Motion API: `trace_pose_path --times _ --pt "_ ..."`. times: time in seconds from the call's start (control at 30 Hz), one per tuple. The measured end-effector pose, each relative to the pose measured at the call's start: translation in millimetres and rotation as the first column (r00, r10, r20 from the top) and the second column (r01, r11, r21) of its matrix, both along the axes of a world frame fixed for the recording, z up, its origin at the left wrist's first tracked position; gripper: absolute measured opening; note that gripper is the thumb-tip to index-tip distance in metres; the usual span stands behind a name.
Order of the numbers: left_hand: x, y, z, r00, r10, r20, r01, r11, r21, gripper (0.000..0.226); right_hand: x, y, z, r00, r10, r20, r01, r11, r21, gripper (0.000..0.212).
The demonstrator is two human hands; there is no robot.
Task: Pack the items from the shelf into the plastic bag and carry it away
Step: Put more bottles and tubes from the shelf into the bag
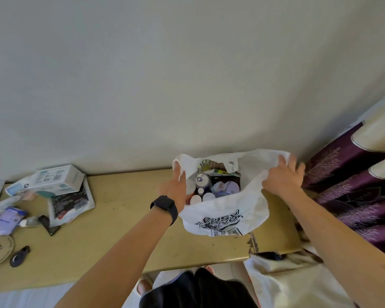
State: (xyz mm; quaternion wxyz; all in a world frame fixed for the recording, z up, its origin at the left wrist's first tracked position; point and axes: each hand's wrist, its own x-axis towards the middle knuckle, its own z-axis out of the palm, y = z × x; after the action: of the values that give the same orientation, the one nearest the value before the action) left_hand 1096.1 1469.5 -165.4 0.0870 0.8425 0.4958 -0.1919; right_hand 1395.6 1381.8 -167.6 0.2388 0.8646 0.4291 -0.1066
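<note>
I judge packing well along. The plastic bag (220, 216) stands at the right of the shelf (120, 218), by the far wall, with a can (201, 180) and bottles inside. My left grip (176, 187) and right grip (282, 176) each hold its rim. Boxes (58, 176) and packets remain at left. The bag's black print is upside-down and I can't read it.

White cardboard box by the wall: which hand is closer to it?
Left. The left hand grips the white plastic bag on the side facing the white cardboard box; the right hand grips its far side.
</note>
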Motion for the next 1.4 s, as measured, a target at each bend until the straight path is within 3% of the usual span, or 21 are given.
trace_pose_path --times 0.1,0.27,0.43,0.57,0.63,0.73,0.8,0.87,0.93,1.0,1.13,1.4 --pt "3 -11 -9 0.988 -0.066 -0.141 0.068 0.998 0.01 0.102 21 -19 -6 1.0 0.019 0.012 -0.018 0.996 -0.088 0.075" --pt "-2 -32 -7 0.988 -0.113 -0.102 0.11 0.993 -0.032 0.124 24 -36 -1 0.994 0.108 -0.002 -0.108 0.994 -0.027 0.102" --pt "-8 -39 9 0.995 0.021 0.099 -0.021 1.0 -0.004 0.091 -8 -50 4 0.986 0.151 -0.064 -0.137 0.973 0.187 0.082" --pt "-31 -51 9 0.942 0.115 0.315 -0.102 0.993 -0.057 0.064 -59 -68 4 0.977 0.142 -0.162 -0.077 0.933 0.353 0.062" --pt "-41 -56 5 0.906 0.139 0.4 -0.111 0.989 -0.093 0.054 -86 -76 0 0.964 0.189 -0.19 -0.074 0.869 0.489 0.052" --pt "-51 -66 1 0.801 0.184 0.569 -0.129 0.982 -0.137 0.04 -120 -84 -9 0.927 0.333 -0.17 -0.117 0.691 0.713 0.039" --pt "-61 -78 -1 0.715 0.197 0.671 -0.16 0.98 -0.117 0.023 -144 -86 -9 0.86 0.46 -0.222 -0.089 0.563 0.822 0.032" --pt "-79 -91 -12 0.726 0.2 0.658 -0.199 0.977 -0.078 0.011 -172 -87 -9 0.766 0.577 -0.284 -0.025 0.467 0.884 0.027" --pt "-106 -101 -31 0.786 0.273 0.555 -0.25 0.961 -0.119 0.016 -201 -87 -14 0.678 0.661 -0.321 -0.043 0.472 0.88 0.024" --pt "-138 -108 -49 0.838 0.372 0.398 -0.32 0.927 -0.194 0.029 -227 -84 -24 0.608 0.696 -0.383 -0.133 0.564 0.815 0.026" --pt "-201 -118 -67 0.83 0.527 0.183 -0.471 0.838 -0.276 0.043 -277 -59 -46 0.489 0.682 -0.544 -0.397 0.73 0.557 0.046" --pt "-348 -106 -93 0.668 0.74 0.073 -0.671 0.643 -0.37 0.051 -409 29 -67 0.399 0.678 -0.617 -0.661 0.679 0.319 0.043"
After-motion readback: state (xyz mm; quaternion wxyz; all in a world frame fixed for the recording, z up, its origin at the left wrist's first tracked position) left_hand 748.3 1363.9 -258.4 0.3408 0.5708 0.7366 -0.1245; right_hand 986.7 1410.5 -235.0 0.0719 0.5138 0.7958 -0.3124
